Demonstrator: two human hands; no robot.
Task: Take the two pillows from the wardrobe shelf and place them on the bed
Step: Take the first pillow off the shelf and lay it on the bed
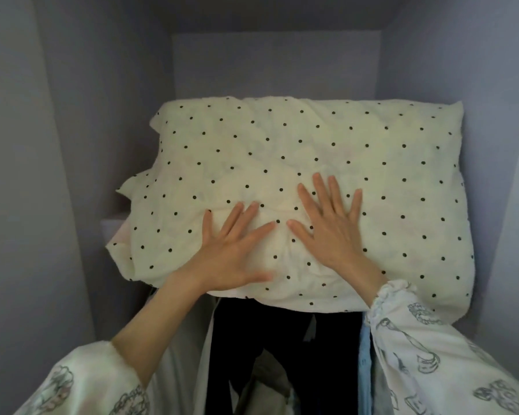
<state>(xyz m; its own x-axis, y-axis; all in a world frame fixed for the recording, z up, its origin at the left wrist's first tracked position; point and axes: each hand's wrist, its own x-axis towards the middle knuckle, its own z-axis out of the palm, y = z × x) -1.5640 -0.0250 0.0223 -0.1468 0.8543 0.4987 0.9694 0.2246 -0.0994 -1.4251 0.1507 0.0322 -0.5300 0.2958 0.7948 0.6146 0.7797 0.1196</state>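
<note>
While the fingers (321, 187) of both hands lie spread apart and flat, nothing is gripped yet. The left hand (234, 250) and right hand (333, 232) rest side by side on the front of the top pillow (357, 163). This looks like the start of taking it down; next the hands must grab it and pull. The pillow is cream with black dots, soft and crumpled, on the wardrobe shelf (111, 224), hanging over its edge above dark clothes (267, 339).

Left hand (234, 253) and right hand (331, 226) both flat, palms down, fingers spread; forearms extended forward, sleeves loose.
</note>
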